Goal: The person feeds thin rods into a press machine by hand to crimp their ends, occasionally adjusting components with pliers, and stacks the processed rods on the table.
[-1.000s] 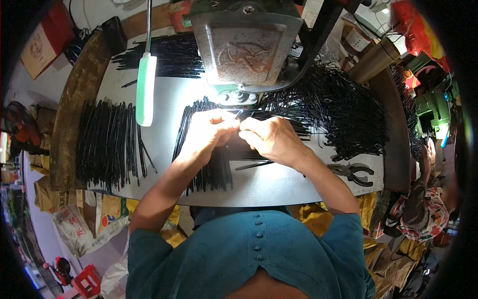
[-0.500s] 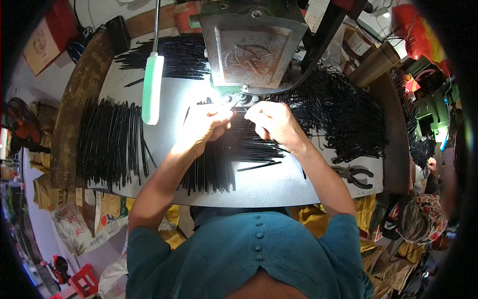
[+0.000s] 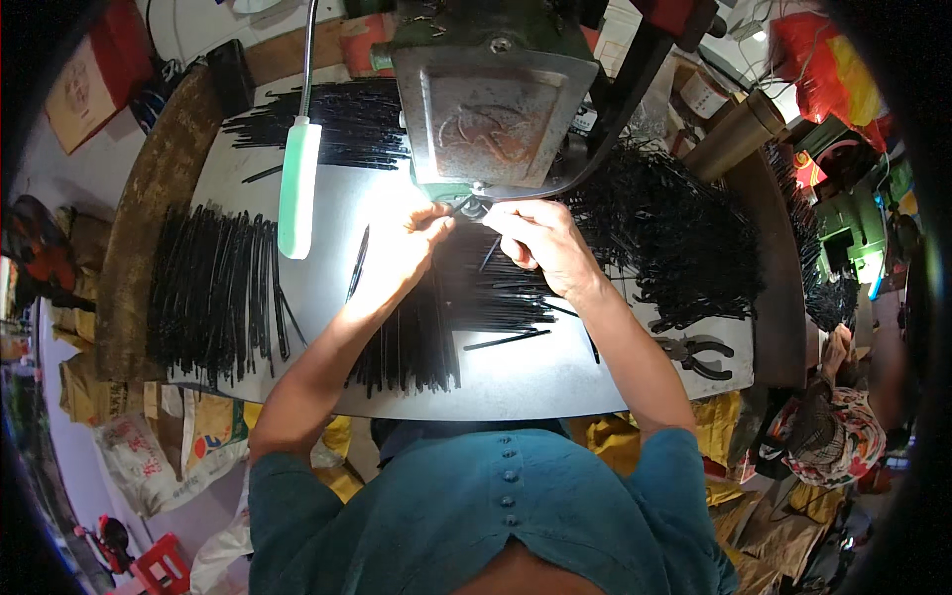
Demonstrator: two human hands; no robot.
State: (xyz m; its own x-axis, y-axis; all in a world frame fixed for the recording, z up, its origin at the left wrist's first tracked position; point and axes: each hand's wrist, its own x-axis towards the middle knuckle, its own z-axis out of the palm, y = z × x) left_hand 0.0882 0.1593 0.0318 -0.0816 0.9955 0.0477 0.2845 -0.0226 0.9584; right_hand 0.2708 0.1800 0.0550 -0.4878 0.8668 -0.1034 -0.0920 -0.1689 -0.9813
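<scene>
My left hand [image 3: 409, 243] is closed in a pinch just below the head of a green bench machine [image 3: 491, 109]. A thin dark strip [image 3: 460, 205] juts from its fingertips toward the small metal tooling [image 3: 476, 206] under that head. On the other side, my right hand [image 3: 545, 243] is also closed, fingertips pressed together close to the tooling. What lies between them is too small to make out. Beneath both hands, black strips [image 3: 412, 342] lie in bundles, some lengthwise and some crosswise. Bright light washes out part of the left hand.
A lamp with a pale green handle [image 3: 299, 188] hangs left of the machine. More black strips [image 3: 213, 297] lie at left, with a tangled heap [image 3: 684, 228] at right. Pliers [image 3: 702, 357] rest near the front right edge. A raised wooden rim [image 3: 149, 238] borders the table's left. Another person's hand [image 3: 839, 342] shows far right.
My right hand has turned slightly, its fingertips now nearer the tooling. The left hand has shifted slightly left, still pinching. The whole view has moved a little.
</scene>
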